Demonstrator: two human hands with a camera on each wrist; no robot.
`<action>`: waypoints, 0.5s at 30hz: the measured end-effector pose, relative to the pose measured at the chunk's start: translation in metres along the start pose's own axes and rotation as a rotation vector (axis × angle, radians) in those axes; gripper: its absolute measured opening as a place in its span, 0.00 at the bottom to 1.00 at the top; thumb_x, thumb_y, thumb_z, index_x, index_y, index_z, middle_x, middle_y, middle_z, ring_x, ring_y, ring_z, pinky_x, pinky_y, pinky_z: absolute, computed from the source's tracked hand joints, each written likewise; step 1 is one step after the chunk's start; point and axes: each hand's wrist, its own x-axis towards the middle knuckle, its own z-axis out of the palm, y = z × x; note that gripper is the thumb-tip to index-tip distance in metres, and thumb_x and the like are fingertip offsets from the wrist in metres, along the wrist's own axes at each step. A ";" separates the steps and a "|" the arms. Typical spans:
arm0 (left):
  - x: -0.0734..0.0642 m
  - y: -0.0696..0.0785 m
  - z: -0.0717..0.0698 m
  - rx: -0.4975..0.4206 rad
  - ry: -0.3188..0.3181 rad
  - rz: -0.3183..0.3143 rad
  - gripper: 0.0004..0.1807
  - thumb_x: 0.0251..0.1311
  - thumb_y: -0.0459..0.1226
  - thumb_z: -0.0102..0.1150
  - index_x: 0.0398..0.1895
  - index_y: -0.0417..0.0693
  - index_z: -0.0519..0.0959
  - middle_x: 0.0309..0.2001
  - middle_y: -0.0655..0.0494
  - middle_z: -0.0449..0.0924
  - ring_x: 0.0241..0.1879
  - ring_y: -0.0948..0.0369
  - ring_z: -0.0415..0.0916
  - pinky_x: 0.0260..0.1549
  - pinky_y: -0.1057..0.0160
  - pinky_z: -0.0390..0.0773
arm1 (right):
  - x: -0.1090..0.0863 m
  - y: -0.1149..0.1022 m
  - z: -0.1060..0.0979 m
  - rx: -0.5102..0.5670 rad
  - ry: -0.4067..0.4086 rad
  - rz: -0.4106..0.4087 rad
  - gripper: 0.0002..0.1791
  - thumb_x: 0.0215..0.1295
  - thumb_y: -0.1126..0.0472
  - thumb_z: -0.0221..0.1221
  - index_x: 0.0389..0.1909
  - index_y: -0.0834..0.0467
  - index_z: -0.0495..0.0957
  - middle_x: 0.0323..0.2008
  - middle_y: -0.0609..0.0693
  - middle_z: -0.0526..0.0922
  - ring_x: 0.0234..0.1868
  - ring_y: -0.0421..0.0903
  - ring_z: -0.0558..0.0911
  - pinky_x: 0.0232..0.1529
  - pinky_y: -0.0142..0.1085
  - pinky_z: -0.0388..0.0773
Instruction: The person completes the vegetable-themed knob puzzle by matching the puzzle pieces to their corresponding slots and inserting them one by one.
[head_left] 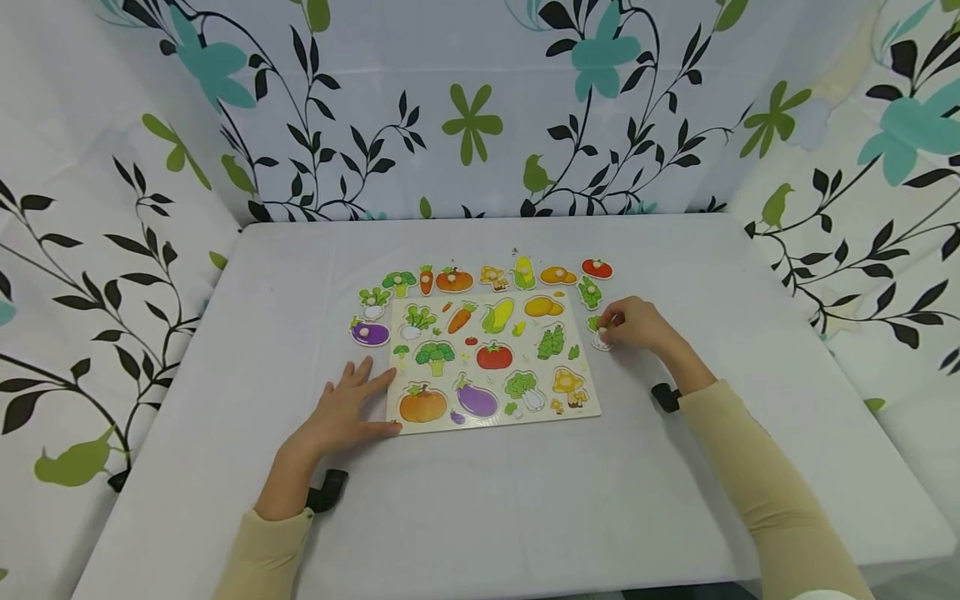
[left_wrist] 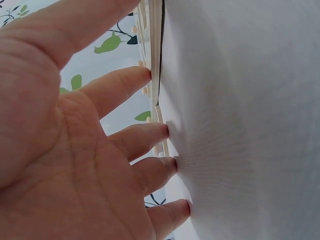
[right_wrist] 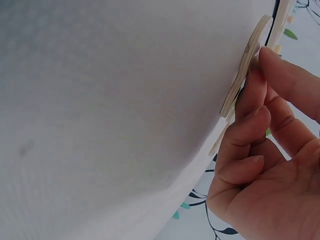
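Observation:
A wooden puzzle board (head_left: 531, 343) printed with vegetables lies flat on the white table. My left hand (head_left: 345, 412) is spread at its left edge; in the left wrist view the index fingertip (left_wrist: 145, 74) touches the board's side and the lower fingertips press on the cloth. At the board's right side, my right hand (head_left: 633, 323) pinches a leafy green-and-white vegetable puzzle piece (head_left: 599, 340) between thumb and finger. In the right wrist view this piece (right_wrist: 245, 67) appears edge-on and tilted, its layered wood rim showing, with the fingertips at its upper face.
Other loose pieces line the board's left, far and right sides: an eggplant (head_left: 370, 333), a broccoli (head_left: 399, 282), a pumpkin (head_left: 454, 279), a corn cob (head_left: 523, 272), a tomato (head_left: 597, 267), and several more. A patterned curtain (head_left: 472, 125) hangs behind the table (head_left: 480, 517).

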 end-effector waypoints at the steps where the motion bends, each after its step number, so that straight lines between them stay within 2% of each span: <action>1: 0.000 0.000 0.000 -0.004 -0.001 0.001 0.47 0.50 0.49 0.72 0.73 0.45 0.63 0.76 0.33 0.43 0.74 0.31 0.34 0.66 0.26 0.36 | 0.000 0.001 -0.001 -0.004 0.001 -0.004 0.12 0.60 0.62 0.66 0.43 0.63 0.81 0.33 0.55 0.76 0.35 0.49 0.73 0.33 0.34 0.69; 7: 0.001 0.000 0.002 -0.014 -0.011 -0.006 0.48 0.50 0.50 0.72 0.73 0.46 0.62 0.77 0.33 0.42 0.75 0.32 0.33 0.67 0.27 0.35 | -0.006 -0.004 -0.008 -0.014 0.013 -0.032 0.10 0.61 0.63 0.65 0.42 0.62 0.80 0.32 0.53 0.76 0.35 0.49 0.72 0.33 0.35 0.68; 15: 0.000 0.000 0.001 -0.001 0.003 -0.013 0.48 0.49 0.49 0.73 0.73 0.46 0.63 0.76 0.33 0.43 0.75 0.32 0.33 0.67 0.26 0.36 | -0.017 -0.035 -0.003 0.017 -0.015 -0.126 0.07 0.61 0.64 0.65 0.39 0.60 0.81 0.28 0.51 0.74 0.35 0.49 0.72 0.34 0.36 0.68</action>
